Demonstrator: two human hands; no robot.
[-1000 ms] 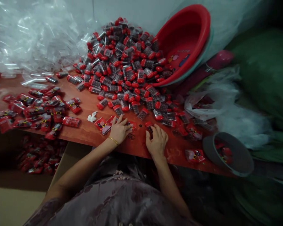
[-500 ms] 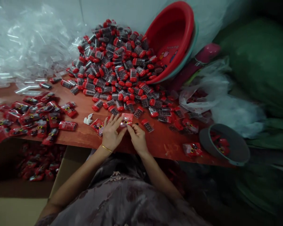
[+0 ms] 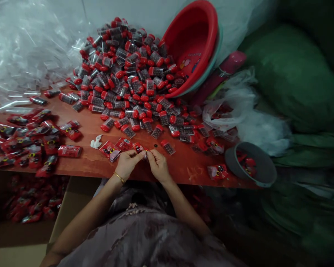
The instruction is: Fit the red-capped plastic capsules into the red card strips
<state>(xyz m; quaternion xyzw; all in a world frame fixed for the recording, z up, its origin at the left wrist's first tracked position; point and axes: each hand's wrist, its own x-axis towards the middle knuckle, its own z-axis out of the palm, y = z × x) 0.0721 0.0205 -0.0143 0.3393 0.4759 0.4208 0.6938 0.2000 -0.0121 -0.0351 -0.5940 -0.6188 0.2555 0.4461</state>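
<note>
Near the front edge of the table, my left hand (image 3: pixel 128 163) and my right hand (image 3: pixel 158 165) meet with fingertips pinched together. Between them is a small red printed packet (image 3: pixel 138 147), its lower part hidden by the fingers. Flat red printed packets (image 3: pixel 110 150) lie just beyond my left hand. A clear case with a red end and dark dotted inside (image 3: pixel 167 147) rests to the right of my right hand. Behind both hands rises a large heap of such red-ended cases (image 3: pixel 128 85).
Filled red packets (image 3: pixel 33 144) are piled at the left, above a carton (image 3: pixel 57 218) holding more. Clear plastic sleeves (image 3: pixel 30 48) heap behind them. A red basin (image 3: pixel 213 29) leans at the back. A grey bowl (image 3: pixel 231 159) with red pieces stands right, near a plastic bag (image 3: pixel 256 122).
My left hand has gone from spread fingers to a pinch. Both hands have drawn together at the packet, which now sits lower between them. The view has shifted slightly right.
</note>
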